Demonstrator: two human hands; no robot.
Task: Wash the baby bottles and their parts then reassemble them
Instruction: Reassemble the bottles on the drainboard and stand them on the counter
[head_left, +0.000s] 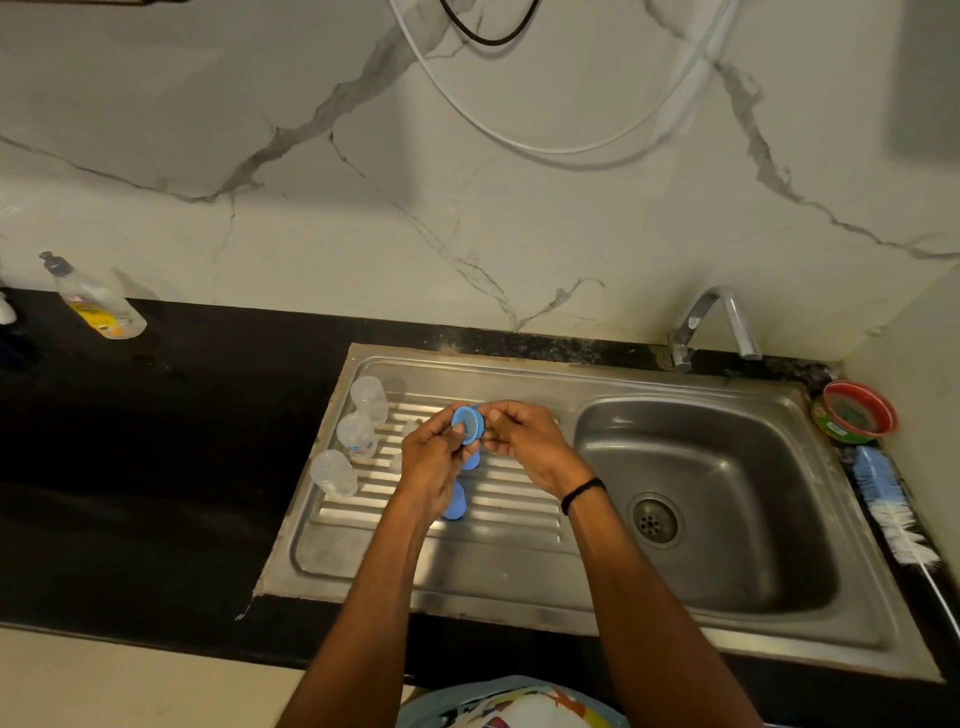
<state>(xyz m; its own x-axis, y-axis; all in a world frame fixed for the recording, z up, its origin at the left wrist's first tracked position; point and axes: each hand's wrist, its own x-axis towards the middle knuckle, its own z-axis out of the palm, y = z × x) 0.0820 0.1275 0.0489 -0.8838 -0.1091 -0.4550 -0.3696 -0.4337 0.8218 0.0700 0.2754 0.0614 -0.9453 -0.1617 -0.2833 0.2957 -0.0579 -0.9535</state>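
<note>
Fingers of the left hand (435, 460) and right hand (527, 441) pinch a round blue plastic bottle collar (469, 423) above the ribbed steel drainboard (511, 522). Three clear plastic baby bottles (356, 435) stand there, their contents unclear. A red-rimmed tub (856, 410) on the black tabletop (156, 493) holds something green.

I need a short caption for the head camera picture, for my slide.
Left hand and right hand hold a blue bottle ring over the draining board, near three clear bottles.
</note>
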